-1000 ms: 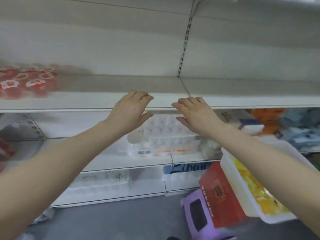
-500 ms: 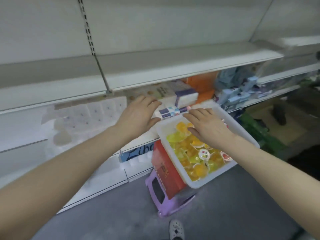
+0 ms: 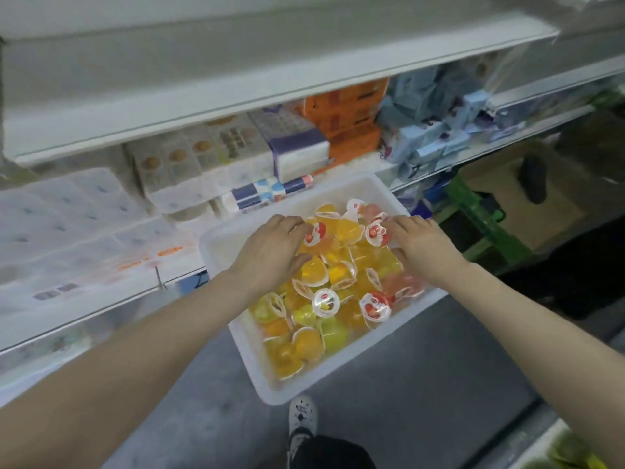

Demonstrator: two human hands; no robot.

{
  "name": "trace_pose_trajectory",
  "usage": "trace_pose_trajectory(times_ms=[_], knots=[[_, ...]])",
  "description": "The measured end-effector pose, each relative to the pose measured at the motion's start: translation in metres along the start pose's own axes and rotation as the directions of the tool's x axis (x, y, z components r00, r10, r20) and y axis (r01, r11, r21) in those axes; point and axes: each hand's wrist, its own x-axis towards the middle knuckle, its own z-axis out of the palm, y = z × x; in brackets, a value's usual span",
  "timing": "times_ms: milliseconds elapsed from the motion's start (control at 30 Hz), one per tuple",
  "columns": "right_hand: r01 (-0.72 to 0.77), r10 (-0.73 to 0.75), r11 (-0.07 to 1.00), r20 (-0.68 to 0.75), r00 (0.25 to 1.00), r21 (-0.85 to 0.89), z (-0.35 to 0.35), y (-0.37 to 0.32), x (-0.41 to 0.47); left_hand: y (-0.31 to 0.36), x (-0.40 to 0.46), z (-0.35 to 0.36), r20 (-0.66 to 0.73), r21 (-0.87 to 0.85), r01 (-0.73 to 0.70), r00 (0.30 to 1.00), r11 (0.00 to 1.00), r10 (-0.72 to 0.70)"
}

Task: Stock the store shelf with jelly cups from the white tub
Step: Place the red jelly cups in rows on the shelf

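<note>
A long white store shelf is seen across the top, bare on its upper face. Below it, a lower shelf is stocked with tissue packs and boxes. A grey floor lies beneath. A white tub sits in the centre, heaped with yellow, orange and pink jelly cups. Both hands are lowered into the tub. The left hand rests on the heap, fingers curved over a red-lidded cup. The right hand touches another red-lidded cup with its fingertips. Whether either cup is actually gripped cannot be told. What supports the tub is hidden. A shoe shows below.
</note>
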Motion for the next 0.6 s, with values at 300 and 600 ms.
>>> trace_pose_trajectory(times_ms=[300, 600], knots=[[0.082, -0.08, 0.997, 0.093, 0.992, -0.013, 0.053, 0.025, 0.045, 0.004, 0.035, 0.048, 0.107, -0.028, 0.148, 0.984, 0.989, -0.144], [0.153, -0.14, 0.981, 0.109, 0.984, -0.123, 0.069, 0.03, 0.065, 0.001, 0.053, 0.07, 0.137, -0.062, 0.234, 0.965, 0.97, -0.224]])
